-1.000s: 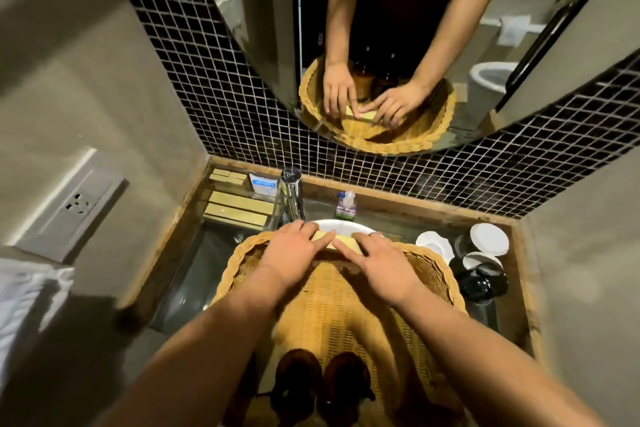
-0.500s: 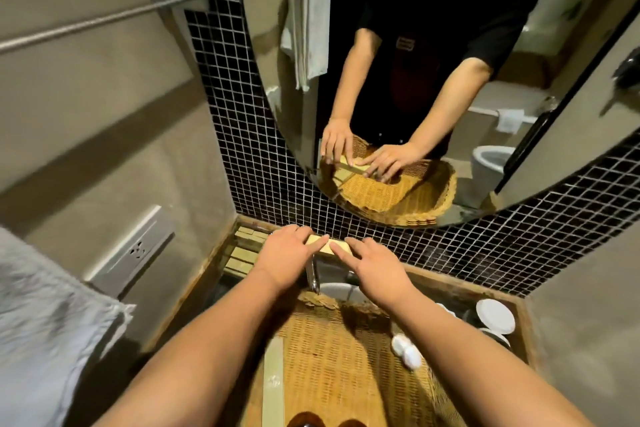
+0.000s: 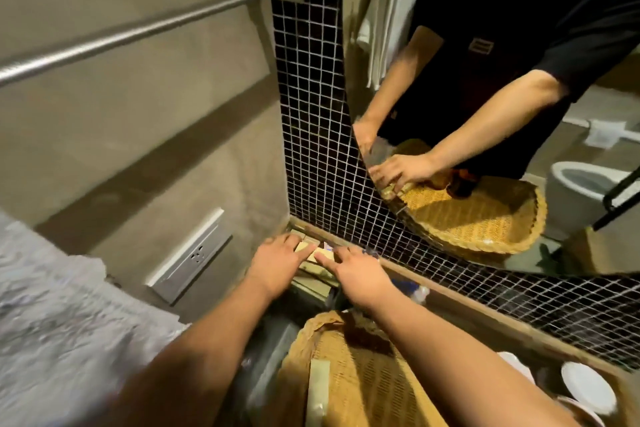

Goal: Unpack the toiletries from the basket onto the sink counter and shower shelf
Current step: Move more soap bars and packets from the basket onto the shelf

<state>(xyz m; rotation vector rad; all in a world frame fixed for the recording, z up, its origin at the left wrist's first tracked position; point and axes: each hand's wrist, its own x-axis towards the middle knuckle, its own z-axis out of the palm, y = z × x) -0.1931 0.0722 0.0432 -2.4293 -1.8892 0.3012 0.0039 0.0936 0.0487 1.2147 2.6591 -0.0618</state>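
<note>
A round woven basket (image 3: 367, 388) lies low in the view over the sink, with one long pale packet (image 3: 317, 392) lying in it. My left hand (image 3: 277, 262) and my right hand (image 3: 356, 270) are stretched to the back left corner of the counter. Between their fingertips they hold a small pale yellow box (image 3: 313, 251) from both ends. It sits right over the other pale boxes (image 3: 315, 279) laid there. Whether it rests on them I cannot tell.
A black-tiled wall (image 3: 311, 114) and a mirror (image 3: 485, 80) rise right behind the counter's wooden rim (image 3: 450, 298). White cups and lids (image 3: 585, 388) stand at the right. A wall socket (image 3: 194, 256), a towel rail (image 3: 138, 31) and a white towel (image 3: 52, 322) are on the left.
Both hands have carried the pale box out of the basket and leftward to the back left corner of the counter. The view has swung left and up.
</note>
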